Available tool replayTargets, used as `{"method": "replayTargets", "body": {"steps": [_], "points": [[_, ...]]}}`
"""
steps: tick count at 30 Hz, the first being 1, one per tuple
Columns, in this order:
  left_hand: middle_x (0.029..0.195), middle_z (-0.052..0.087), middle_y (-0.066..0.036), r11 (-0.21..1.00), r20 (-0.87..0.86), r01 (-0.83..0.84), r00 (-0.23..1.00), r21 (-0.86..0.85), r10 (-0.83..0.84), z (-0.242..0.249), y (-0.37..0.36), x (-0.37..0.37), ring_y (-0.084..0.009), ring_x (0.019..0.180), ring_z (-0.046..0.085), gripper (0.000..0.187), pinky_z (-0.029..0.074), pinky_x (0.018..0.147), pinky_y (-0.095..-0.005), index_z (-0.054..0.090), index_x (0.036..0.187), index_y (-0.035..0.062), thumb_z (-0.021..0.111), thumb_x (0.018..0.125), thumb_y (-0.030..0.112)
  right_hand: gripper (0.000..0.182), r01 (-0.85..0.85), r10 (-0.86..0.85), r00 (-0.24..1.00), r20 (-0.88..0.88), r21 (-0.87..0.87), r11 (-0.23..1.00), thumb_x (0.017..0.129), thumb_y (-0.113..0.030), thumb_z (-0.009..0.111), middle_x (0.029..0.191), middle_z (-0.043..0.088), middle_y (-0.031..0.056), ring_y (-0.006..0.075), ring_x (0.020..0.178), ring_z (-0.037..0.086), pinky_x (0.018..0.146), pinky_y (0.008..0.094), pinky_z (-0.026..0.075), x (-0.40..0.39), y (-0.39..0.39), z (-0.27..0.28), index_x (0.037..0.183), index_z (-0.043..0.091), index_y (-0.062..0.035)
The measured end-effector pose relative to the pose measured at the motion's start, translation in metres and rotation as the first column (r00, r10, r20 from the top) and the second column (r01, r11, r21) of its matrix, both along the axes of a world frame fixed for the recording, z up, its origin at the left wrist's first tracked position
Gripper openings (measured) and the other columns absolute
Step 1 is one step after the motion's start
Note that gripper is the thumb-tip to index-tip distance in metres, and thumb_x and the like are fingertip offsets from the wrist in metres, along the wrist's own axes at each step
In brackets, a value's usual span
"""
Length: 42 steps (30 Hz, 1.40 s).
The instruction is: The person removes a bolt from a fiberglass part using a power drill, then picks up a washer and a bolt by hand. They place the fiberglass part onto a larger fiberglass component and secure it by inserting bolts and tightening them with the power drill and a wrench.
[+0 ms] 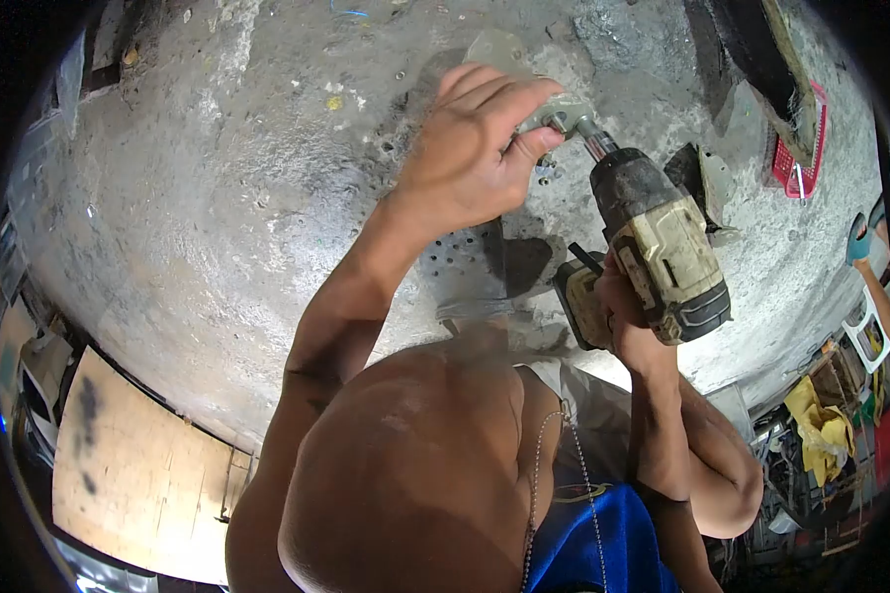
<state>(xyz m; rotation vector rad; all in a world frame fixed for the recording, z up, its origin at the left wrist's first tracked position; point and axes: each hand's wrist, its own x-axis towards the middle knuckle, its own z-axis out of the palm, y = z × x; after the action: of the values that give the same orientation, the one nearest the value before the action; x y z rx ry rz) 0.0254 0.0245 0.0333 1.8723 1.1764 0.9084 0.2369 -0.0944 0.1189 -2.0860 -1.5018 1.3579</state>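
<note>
My left hand (pixel 475 148) is closed around a small grey metal piece (pixel 567 107), with the thumb underneath and the fingers over the top. My right hand (pixel 628 306) grips the handle of a worn black-and-beige cordless impact driver (pixel 667 247). The driver's socket (pixel 591 134) points up and left, meeting the metal piece beside my left fingertips. Whether a bolt sits inside the socket is hidden. Beyond my left fingers, a pale flat piece (pixel 496 49) lies on the floor. Small metal bits (pixel 546 170) lie below my left thumb.
The concrete floor (pixel 218 198) is rough and stained. A pink basket (pixel 806 158) stands at the right, by a dark curved piece (pixel 761 64). A wooden board (pixel 133 469) is at lower left. Another person's gloved hand (pixel 858 240) shows at the right edge, above a yellow cloth (pixel 819 430).
</note>
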Motion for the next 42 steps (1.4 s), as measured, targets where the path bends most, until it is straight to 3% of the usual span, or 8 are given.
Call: {"method": "replayTargets", "body": {"steps": [13, 16, 18, 22, 24, 30, 35, 42], "points": [[0.095, 0.067, -0.012, 0.997, -0.002, -0.001, 1.0, 0.075, 0.002, 0.001, -0.005, 0.01, -0.031, 0.094, 0.06, 0.033, 0.04, 0.097, -0.0404, 0.066, 0.113, 0.0069, 0.072, 0.083, 0.018, 0.013, 0.218, -0.232, 0.971, -0.054, -0.189, 0.957, 0.08, -0.01, 0.061, 0.083, 0.053, -0.0022, 0.0108, 0.076, 0.049, 0.066, 0.0282, 0.041, 0.012, -0.016, 0.008, 0.091, 0.061, -0.0043], [0.097, 0.067, -0.013, 0.998, -0.019, -0.002, 1.0, 0.066, 0.003, 0.0, -0.004, 0.009, -0.0316, 0.096, 0.06, 0.033, 0.04, 0.098, -0.041, 0.065, 0.114, 0.007, 0.072, 0.084, 0.02, 0.026, 0.017, -0.02, 1.0, -0.007, -0.289, 0.957, 0.092, -0.024, 0.064, 0.098, 0.069, 0.0156, 0.0311, 0.091, 0.065, 0.08, 0.0403, 0.051, 0.024, -0.022, 0.008, 0.106, 0.067, -0.0027], [0.098, 0.067, -0.014, 0.999, -0.025, -0.006, 1.0, 0.049, 0.007, 0.0, -0.003, 0.007, -0.0319, 0.097, 0.06, 0.033, 0.04, 0.098, -0.0414, 0.065, 0.114, 0.0072, 0.071, 0.085, 0.021, 0.012, 0.109, -0.12, 0.992, -0.041, -0.212, 0.971, 0.08, -0.012, 0.06, 0.082, 0.053, -0.0019, 0.0103, 0.075, 0.048, 0.066, 0.0282, 0.041, 0.019, -0.02, 0.011, 0.09, 0.06, -0.0045], [0.101, 0.066, -0.013, 0.999, -0.077, -0.017, 0.997, -0.027, 0.015, 0.011, -0.002, 0.001, -0.0323, 0.1, 0.059, 0.034, 0.042, 0.097, -0.0414, 0.062, 0.119, 0.0071, 0.069, 0.088, 0.02, 0.015, 0.126, -0.138, 0.985, -0.099, -0.116, 0.985, 0.082, -0.013, 0.062, 0.085, 0.057, 0.0002, 0.0128, 0.077, 0.052, 0.069, 0.0305, 0.044, 0.028, -0.038, -0.002, 0.094, 0.061, -0.0041], [0.102, 0.066, -0.012, 0.998, -0.091, -0.025, 0.996, -0.052, 0.021, 0.011, 0.0, -0.003, -0.0313, 0.101, 0.059, 0.034, 0.043, 0.096, -0.0408, 0.061, 0.12, 0.0072, 0.068, 0.089, 0.02, 0.034, -0.077, 0.082, 0.996, 0.029, -0.13, 0.988, 0.086, -0.024, 0.068, 0.112, 0.067, 0.0162, 0.0356, 0.105, 0.062, 0.093, 0.0429, 0.047, 0.033, -0.039, -0.005, 0.114, 0.067, -0.0052], [0.107, 0.067, -0.01, 0.8, 0.385, 0.039, 0.89, -0.599, 0.245, 0.008, 0.001, -0.015, -0.0254, 0.105, 0.06, 0.038, 0.045, 0.093, -0.0367, 0.058, 0.124, 0.0064, 0.07, 0.09, 0.02, 0.034, -0.173, 0.172, 0.975, 0.143, -0.007, 0.985, 0.086, -0.01, 0.067, 0.112, 0.067, 0.0101, 0.0214, 0.102, 0.062, 0.089, 0.0368, 0.049, 0.027, -0.042, -0.029, 0.119, 0.063, -0.0031], [0.119, 0.067, -0.007, 0.976, -0.262, 0.118, 0.963, 0.18, -0.068, 0.021, 0.014, -0.029, -0.0249, 0.113, 0.06, 0.049, 0.04, 0.1, -0.0372, 0.057, 0.127, 0.0037, 0.074, 0.081, 0.009, 0.037, -0.037, 0.04, 0.997, 0.072, -0.047, 0.998, 0.084, -0.007, 0.067, 0.113, 0.065, 0.0088, 0.0198, 0.102, 0.061, 0.089, 0.0354, 0.048, 0.029, -0.038, -0.033, 0.12, 0.061, -0.0012], [0.131, 0.062, -0.006, 0.864, -0.527, 0.418, 0.82, 0.281, -0.225, -0.028, 0.013, -0.007, -0.0199, 0.128, 0.053, 0.059, 0.036, 0.102, -0.0368, 0.056, 0.132, 0.0083, 0.066, 0.074, 0.0, 0.031, -0.001, 0.004, 0.994, 0.11, -0.032, 0.999, 0.082, -0.007, 0.067, 0.104, 0.065, 0.0077, 0.019, 0.094, 0.06, 0.085, 0.0331, 0.047, 0.034, -0.037, -0.033, 0.113, 0.062, -0.0011]]}}
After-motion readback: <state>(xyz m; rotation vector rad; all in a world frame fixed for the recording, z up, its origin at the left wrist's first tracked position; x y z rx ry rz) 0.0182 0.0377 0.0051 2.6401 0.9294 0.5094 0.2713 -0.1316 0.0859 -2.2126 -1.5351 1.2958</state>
